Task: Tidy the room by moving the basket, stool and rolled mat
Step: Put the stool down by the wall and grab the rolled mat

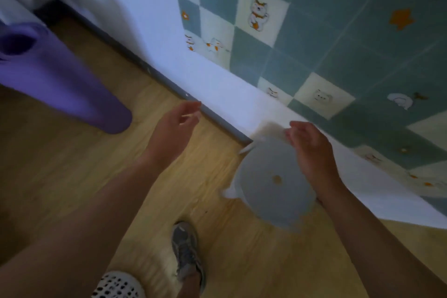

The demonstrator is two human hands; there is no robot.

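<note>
A round pale grey stool [268,184] stands on the wooden floor close to the wall, blurred by motion. My right hand [312,152] hovers over its far right edge with fingers loosely curled, holding nothing. My left hand [174,128] is in the air to the left of the stool, fingers apart and empty. A purple rolled mat [60,75] stands upright at the left, near the corner. Part of a white perforated basket [118,285] shows at the bottom edge, beside my foot.
A white wall with a grey skirting board [169,82] runs diagonally behind the stool. Teal and cream tiles with cat pictures [314,31] cover the wall at the right. My grey shoe [186,251] stands on the floor below the stool.
</note>
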